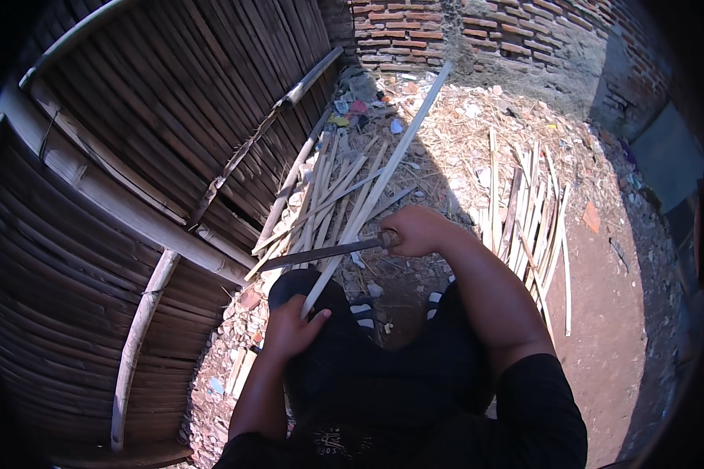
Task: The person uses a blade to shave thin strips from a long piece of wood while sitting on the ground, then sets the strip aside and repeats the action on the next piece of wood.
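Note:
My left hand [291, 328] is closed around the near end of a long pale bamboo strip [405, 145], low beside my left knee. The strip slants away and to the right, its far end close to the brick wall. My right hand [416, 231] grips the handle of a machete [314, 255]. Its long dark blade points left and crosses the strip a little beyond my left hand. I cannot tell whether the edge touches the strip.
Split strips [321, 195] lie in a pile beyond the blade, beside a bamboo-slat wall [172, 109] on the left. Several more strips [533, 205] lie to the right on dirt. Straw and litter [469, 117] cover the ground before a brick wall [516, 39]. My sandalled feet [363, 313] are below.

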The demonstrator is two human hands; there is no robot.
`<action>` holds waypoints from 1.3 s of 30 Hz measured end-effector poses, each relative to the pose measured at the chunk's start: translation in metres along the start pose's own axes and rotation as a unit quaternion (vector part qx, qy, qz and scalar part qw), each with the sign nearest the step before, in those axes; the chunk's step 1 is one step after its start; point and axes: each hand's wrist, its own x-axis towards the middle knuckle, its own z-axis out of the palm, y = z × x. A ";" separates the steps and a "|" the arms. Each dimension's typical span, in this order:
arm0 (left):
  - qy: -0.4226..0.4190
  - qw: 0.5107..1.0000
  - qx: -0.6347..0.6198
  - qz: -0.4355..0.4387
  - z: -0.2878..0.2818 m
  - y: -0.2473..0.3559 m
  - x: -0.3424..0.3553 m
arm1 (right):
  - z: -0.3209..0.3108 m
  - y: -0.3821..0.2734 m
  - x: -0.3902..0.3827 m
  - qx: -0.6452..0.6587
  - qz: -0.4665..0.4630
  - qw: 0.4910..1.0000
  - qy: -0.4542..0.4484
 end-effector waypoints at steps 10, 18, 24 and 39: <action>-0.037 0.998 0.001 -0.053 -0.022 -0.021 -0.049 | -0.018 0.051 -0.017 0.058 0.112 0.985 0.118; -0.019 0.998 -0.003 -0.051 -0.031 -0.030 -0.068 | -0.016 -0.034 -0.005 -0.052 -0.040 0.998 -0.010; 0.032 0.992 -0.088 -0.086 -0.036 -0.072 -0.092 | -0.034 0.036 -0.012 0.101 0.087 0.972 0.192; 0.045 0.987 -0.133 -0.078 -0.028 -0.077 -0.094 | -0.016 -0.049 0.001 -0.044 -0.116 0.990 0.067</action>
